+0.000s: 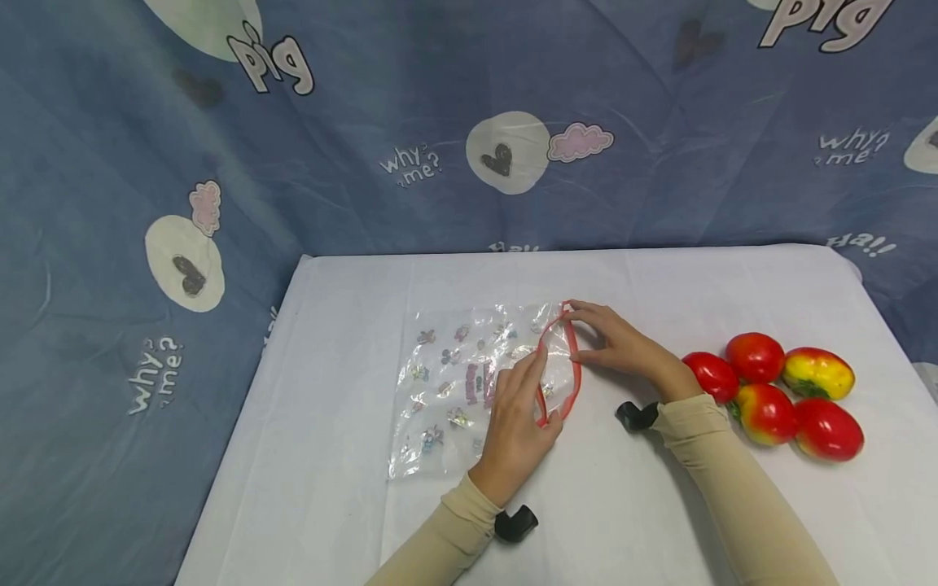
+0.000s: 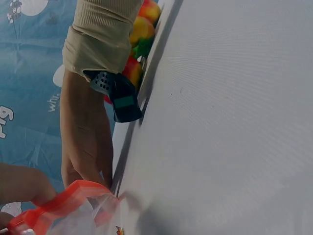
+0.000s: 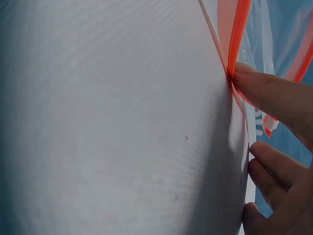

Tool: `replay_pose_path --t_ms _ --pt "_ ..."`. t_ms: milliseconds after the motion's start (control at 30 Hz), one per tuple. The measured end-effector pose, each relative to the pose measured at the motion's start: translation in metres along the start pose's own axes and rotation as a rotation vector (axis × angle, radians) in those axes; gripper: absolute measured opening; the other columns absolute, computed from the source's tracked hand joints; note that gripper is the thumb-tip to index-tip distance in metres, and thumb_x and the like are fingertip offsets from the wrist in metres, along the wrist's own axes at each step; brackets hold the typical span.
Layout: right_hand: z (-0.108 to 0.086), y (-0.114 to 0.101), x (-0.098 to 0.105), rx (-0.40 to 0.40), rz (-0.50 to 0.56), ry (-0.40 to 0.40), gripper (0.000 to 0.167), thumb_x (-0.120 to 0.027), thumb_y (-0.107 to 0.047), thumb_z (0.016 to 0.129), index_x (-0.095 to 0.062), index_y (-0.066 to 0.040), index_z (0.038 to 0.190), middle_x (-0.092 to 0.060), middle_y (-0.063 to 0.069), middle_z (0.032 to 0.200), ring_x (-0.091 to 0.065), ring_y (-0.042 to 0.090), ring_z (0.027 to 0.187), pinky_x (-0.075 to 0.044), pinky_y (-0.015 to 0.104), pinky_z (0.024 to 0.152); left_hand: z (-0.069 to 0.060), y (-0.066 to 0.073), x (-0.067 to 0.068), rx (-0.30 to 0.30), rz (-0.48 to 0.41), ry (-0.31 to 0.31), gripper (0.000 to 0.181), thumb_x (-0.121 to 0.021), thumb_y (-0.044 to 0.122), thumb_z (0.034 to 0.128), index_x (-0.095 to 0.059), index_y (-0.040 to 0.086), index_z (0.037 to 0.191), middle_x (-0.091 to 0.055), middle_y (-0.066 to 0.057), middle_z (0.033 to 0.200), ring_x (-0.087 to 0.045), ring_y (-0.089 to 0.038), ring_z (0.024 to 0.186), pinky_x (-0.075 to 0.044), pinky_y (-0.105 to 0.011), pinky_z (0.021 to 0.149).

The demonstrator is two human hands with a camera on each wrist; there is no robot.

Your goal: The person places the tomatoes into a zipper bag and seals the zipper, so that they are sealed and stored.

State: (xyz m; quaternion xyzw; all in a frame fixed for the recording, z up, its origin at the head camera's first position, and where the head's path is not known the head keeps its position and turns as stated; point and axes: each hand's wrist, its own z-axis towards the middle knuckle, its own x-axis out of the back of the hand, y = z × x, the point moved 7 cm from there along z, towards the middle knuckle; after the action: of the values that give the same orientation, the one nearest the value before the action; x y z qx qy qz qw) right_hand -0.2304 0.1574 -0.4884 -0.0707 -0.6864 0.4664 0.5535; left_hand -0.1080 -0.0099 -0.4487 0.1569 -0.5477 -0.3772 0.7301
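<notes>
- Transparent plastic bag [image 1: 440, 391] with small coloured prints: laid flat at the centre of the head frame, mouth toward the right.
- Red plastic rim [image 1: 576, 374] around the bag's mouth: parted into a narrow loop between the two hands.
- Left hand [image 1: 516, 427], just below the frame's centre: fingers extended along the left side of the rim, thumb spread toward its lower end; touching, not clenched.
- Right hand [image 1: 626, 346], right of centre: index fingertip at the rim's upper end, thumb laid against its right side, other fingers loosely bent; touching, without a closed grasp.
- Five glossy, rounded red and red-and-yellow fruits [image 1: 765, 411]: clustered at the right of the frame, well apart from the bag.
- Done, by present appearance: rim separated, both hands placed at the mouth.
- Left, by judgement: spreading of the mouth apparently unfinished; bag body flat, with no contents visible; all five fruits outside, on the white cloth-covered surface [image 1: 322, 505].
</notes>
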Motion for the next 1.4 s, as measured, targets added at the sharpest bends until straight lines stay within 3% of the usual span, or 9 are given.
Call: replay_pose_path --t_ms 233,400,600,800,967,1167,1233,1300,1400 --pt "0.001 0.001 0.0 -0.023 -0.005 -0.015 0.066 -0.083 -0.017 0.085 -0.056 -0.003 0.144 -0.04 0.027 0.16 -0.034 0.047 0.149 -0.025 0.068 0.122 0.003 -0.01 0.0 0.095 -0.116 0.0 0.098 -0.088 0.004 0.0739 -0.039 0.009 0.159 -0.052 -0.008 0.151 -0.051 -0.025 0.133 -0.048 -0.045 0.112" --pt "0.002 0.001 0.0 -0.042 -0.003 -0.02 0.068 -0.084 -0.017 0.084 -0.055 -0.004 0.145 -0.039 0.026 0.161 -0.033 0.047 0.15 -0.025 0.068 0.122 0.003 -0.018 -0.002 0.161 -0.193 -0.001 0.095 -0.086 0.003 0.0753 -0.04 0.007 0.157 -0.05 -0.009 0.152 -0.048 -0.025 0.14 -0.045 -0.049 0.116" --pt "0.004 -0.003 -0.001 -0.049 -0.033 -0.007 0.065 -0.084 -0.014 0.084 -0.057 -0.002 0.142 -0.039 0.029 0.16 -0.034 0.05 0.149 -0.026 0.067 0.122 0.002 -0.016 -0.001 0.125 -0.17 0.002 0.094 -0.088 0.005 0.0736 -0.042 0.004 0.156 -0.051 -0.011 0.151 -0.05 -0.026 0.139 -0.044 -0.048 0.116" --pt "-0.001 -0.019 -0.002 -0.119 -0.191 0.032 0.066 -0.084 -0.013 0.083 -0.057 -0.005 0.143 -0.043 0.028 0.157 -0.041 0.049 0.146 -0.035 0.066 0.118 0.001 -0.014 -0.001 0.108 -0.159 0.007 0.097 -0.089 0.005 0.0717 -0.042 0.004 0.156 -0.053 -0.012 0.15 -0.05 -0.028 0.14 -0.043 -0.047 0.117" --pt "-0.021 -0.03 0.005 -0.207 -0.291 0.112 0.071 -0.083 -0.024 0.085 -0.053 -0.008 0.148 -0.047 0.023 0.157 -0.044 0.045 0.145 -0.039 0.064 0.116 0.001 -0.014 -0.003 0.099 -0.151 -0.012 0.097 -0.09 0.007 0.0725 -0.042 0.006 0.156 -0.053 -0.011 0.15 -0.051 -0.027 0.139 -0.044 -0.045 0.117" --pt "-0.061 -0.044 0.031 -0.308 -0.336 0.357 0.066 -0.082 -0.027 0.087 -0.055 -0.01 0.145 -0.055 0.022 0.148 -0.051 0.044 0.136 -0.049 0.067 0.103 0.0 -0.014 -0.004 0.095 -0.157 -0.011 0.095 -0.091 0.007 0.071 -0.044 0.003 0.154 -0.054 -0.011 0.148 -0.051 -0.027 0.138 -0.046 -0.044 0.115" --pt "-0.075 -0.046 0.042 -0.337 -0.339 0.406 0.064 -0.082 -0.025 0.087 -0.056 -0.008 0.143 -0.057 0.023 0.145 -0.051 0.045 0.134 -0.049 0.069 0.102 0.001 -0.015 -0.003 0.1 -0.168 -0.012 0.094 -0.091 0.006 0.071 -0.045 0.002 0.153 -0.053 -0.012 0.147 -0.051 -0.027 0.137 -0.047 -0.044 0.114" --pt "-0.088 -0.045 0.052 -0.37 -0.347 0.408 0.065 -0.083 -0.023 0.085 -0.056 -0.007 0.142 -0.056 0.026 0.144 -0.05 0.047 0.132 -0.048 0.071 0.1 0.001 -0.016 -0.003 0.107 -0.174 -0.011 0.094 -0.09 0.007 0.0713 -0.045 0.002 0.153 -0.053 -0.011 0.146 -0.051 -0.026 0.137 -0.047 -0.043 0.114" --pt "-0.103 -0.04 0.065 -0.423 -0.348 0.333 0.066 -0.082 -0.023 0.085 -0.055 -0.004 0.143 -0.053 0.029 0.144 -0.046 0.05 0.132 -0.046 0.074 0.098 0.002 -0.018 -0.001 0.125 -0.175 -0.007 0.094 -0.09 0.006 0.0712 -0.044 0.003 0.153 -0.051 -0.01 0.147 -0.051 -0.025 0.137 -0.047 -0.042 0.115"
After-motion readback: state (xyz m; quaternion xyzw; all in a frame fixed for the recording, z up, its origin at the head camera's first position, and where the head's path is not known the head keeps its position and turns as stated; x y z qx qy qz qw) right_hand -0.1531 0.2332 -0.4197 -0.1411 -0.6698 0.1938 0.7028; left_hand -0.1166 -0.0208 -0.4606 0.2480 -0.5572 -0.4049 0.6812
